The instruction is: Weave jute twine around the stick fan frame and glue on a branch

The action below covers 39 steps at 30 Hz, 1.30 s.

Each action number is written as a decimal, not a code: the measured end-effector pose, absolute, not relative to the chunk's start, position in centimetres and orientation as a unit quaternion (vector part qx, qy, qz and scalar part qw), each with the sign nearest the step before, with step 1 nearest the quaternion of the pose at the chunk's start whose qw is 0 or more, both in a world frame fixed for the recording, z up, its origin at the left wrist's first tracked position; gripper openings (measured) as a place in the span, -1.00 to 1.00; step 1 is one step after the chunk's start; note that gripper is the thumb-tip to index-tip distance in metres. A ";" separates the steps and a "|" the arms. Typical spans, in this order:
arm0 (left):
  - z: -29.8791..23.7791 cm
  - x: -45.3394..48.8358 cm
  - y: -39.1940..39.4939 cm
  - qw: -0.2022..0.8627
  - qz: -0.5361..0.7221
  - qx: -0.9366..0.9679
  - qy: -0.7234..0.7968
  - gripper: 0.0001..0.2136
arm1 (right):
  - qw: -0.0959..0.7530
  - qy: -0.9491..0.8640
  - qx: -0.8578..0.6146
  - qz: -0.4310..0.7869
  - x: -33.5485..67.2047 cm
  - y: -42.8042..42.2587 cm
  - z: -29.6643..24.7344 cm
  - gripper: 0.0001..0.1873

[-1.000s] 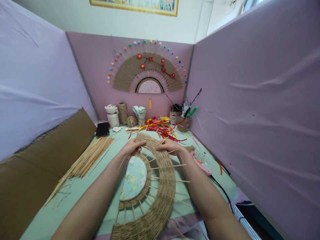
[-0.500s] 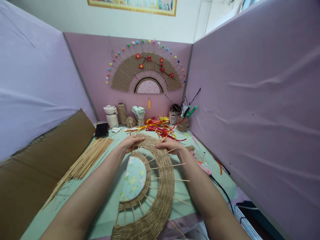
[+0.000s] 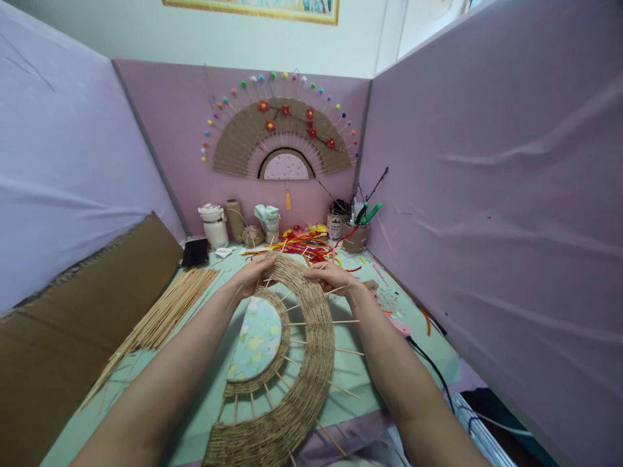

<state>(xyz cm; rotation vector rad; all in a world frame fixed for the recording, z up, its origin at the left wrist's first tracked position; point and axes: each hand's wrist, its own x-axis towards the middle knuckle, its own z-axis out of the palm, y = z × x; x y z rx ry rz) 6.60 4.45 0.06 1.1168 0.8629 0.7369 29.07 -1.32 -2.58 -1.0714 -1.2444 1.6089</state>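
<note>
A half-round woven twine fan (image 3: 318, 344) is held over the table, tilted, its straight side facing left. Thin wooden sticks run out through its woven band, and a pale blue floral cloth half-circle (image 3: 257, 337) edged with twine forms its centre. My left hand (image 3: 253, 274) is closed on the fan's far end, thumb on top. On the outer edge of the band, a little to the right, my right hand (image 3: 329, 275) grips with its fingers partly hidden underneath. The near end of the fan runs out of the bottom of the view.
Wooden sticks (image 3: 160, 308) lie left beside a brown cardboard panel (image 3: 97, 311). Coloured pipe cleaners (image 3: 306, 248), a twine ball (image 3: 252, 235), a white jar (image 3: 214, 226) and a tool pot (image 3: 355, 239) stand at the back. A finished fan (image 3: 233, 146) hangs behind. A black cable (image 3: 433, 370) runs right.
The fan has shifted slightly left and upward in view and turned a little, with both hands still on it. The background has shifted slightly too, as the camera moved.
</note>
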 end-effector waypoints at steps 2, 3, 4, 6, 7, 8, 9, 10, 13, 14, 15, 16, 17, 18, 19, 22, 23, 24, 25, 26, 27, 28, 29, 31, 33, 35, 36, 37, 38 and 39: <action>-0.5 5.5 3.5 0.758 0.270 0.479 0.351 -0.63 | 0.407 -0.500 -0.424 0.636 29.2 -1.3 -2.6 -0.65; -0.8 4.9 3.0 0.778 0.233 0.476 0.337 -0.60 | 0.405 -0.502 -0.425 0.635 29.2 -1.4 -2.6 -0.64; -1.3 4.3 2.4 0.787 0.208 0.478 0.329 -0.58 | 0.403 -0.504 -0.424 0.635 29.2 -1.4 -2.6 -0.64; -2.1 3.4 1.5 0.785 0.182 0.490 0.331 -0.57 | 0.395 -0.510 -0.422 0.637 29.4 -1.5 -2.5 -0.63; -2.4 3.1 1.1 0.779 0.178 0.498 0.337 -0.59 | 0.391 -0.512 -0.421 0.638 29.5 -1.5 -2.4 -0.63; -2.6 3.0 0.8 0.772 0.178 0.504 0.344 -0.60 | 0.390 -0.513 -0.421 0.638 29.6 -1.6 -2.4 -0.62; -2.7 2.9 0.6 0.765 0.180 0.509 0.351 -0.62 | 0.391 -0.512 -0.423 0.637 29.8 -1.6 -2.3 -0.62; -2.8 2.9 0.5 0.760 0.186 0.510 0.358 -0.64 | 0.395 -0.508 -0.426 0.636 29.9 -1.6 -2.3 -0.62; -2.7 3.1 0.5 0.746 0.217 0.503 0.378 -0.69 | 0.405 -0.487 -0.430 0.643 30.0 -1.5 -2.4 -0.63; -2.6 3.1 0.5 0.743 0.229 0.499 0.384 -0.71 | 0.408 -0.479 -0.428 0.649 29.9 -1.5 -2.4 -0.66; -2.5 3.1 0.6 0.740 0.239 0.495 0.388 -0.73 | 0.416 -0.470 -0.423 0.653 29.8 -1.4 -2.5 -0.69; -2.4 3.0 0.7 0.739 0.247 0.490 0.391 -0.74 | 0.433 -0.460 -0.417 0.653 29.7 -1.4 -2.5 -0.71; -2.2 2.9 0.7 0.738 0.255 0.484 0.394 -0.74 | 0.458 -0.449 -0.410 0.648 29.7 -1.3 -2.5 -0.72; -2.1 2.7 0.8 0.738 0.262 0.479 0.397 -0.74 | 0.488 -0.436 -0.406 0.638 29.7 -1.2 -2.5 -0.73; -1.9 2.4 0.9 0.736 0.270 0.474 0.402 -0.75 | 0.520 -0.419 -0.405 0.624 29.9 -1.1 -2.5 -0.75; -1.2 1.5 1.3 0.723 0.306 0.460 0.416 -0.78 | 0.573 -0.370 -0.429 0.592 30.6 -1.0 -2.4 -0.80; -1.0 1.2 1.4 0.718 0.319 0.455 0.419 -0.79 | 0.564 -0.364 -0.444 0.594 30.9 -1.0 -2.3 -0.78; -0.9 0.9 1.6 0.714 0.334 0.451 0.420 -0.80 | 0.541 -0.366 -0.459 0.602 31.1 -1.1 -2.2 -0.75; -0.8 0.7 1.7 0.710 0.347 0.447 0.419 -0.80 | 0.507 -0.377 -0.469 0.617 31.1 -1.1 -2.1 -0.73; -0.8 0.5 1.9 0.707 0.359 0.444 0.417 -0.80 | 0.470 -0.393 -0.476 0.631 31.1 -1.2 -2.1 -0.71; -0.8 0.3 2.0 0.705 0.367 0.443 0.415 -0.80 | 0.431 -0.412 -0.479 0.645 30.9 -1.2 -2.0 -0.70; -0.9 0.2 2.1 0.702 0.372 0.445 0.413 -0.79 | 0.397 -0.431 -0.477 0.655 30.6 -1.2 -2.0 -0.70; -0.9 0.2 2.1 0.699 0.374 0.449 0.413 -0.78 | 0.369 -0.448 -0.473 0.663 30.2 -1.1 -1.9 -0.70; -1.0 0.2 2.0 0.690 0.370 0.462 0.416 -0.76 | 0.325 -0.471 -0.464 0.676 29.6 -0.7 -1.9 -0.73; -1.1 0.3 1.8 0.679 0.367 0.477 0.420 -0.75 | 0.289 -0.482 -0.444 0.698 29.3 -0.2 -1.9 -0.74; -1.0 0.3 1.5 0.671 0.366 0.490 0.420 -0.74 | 0.254 -0.495 -0.402 0.727 29.5 0.3 -2.0 -0.73; -1.0 0.2 1.4 0.669 0.365 0.494 0.419 -0.74 | 0.241 -0.501 -0.375 0.742 29.7 0.4 -2.1 -0.70; -0.9 0.2 1.2 0.670 0.364 0.496 0.417 -0.74 | 0.230 -0.506 -0.347 0.756 29.9 0.6 -2.2 -0.65; -0.9 0.1 1.0 0.671 0.362 0.496 0.415 -0.74 | 0.223 -0.509 -0.323 0.766 30.0 0.6 -2.3 -0.61; -0.9 0.0 0.9 0.675 0.361 0.494 0.413 -0.74 | 0.221 -0.509 -0.308 0.772 30.1 0.7 -2.3 -0.57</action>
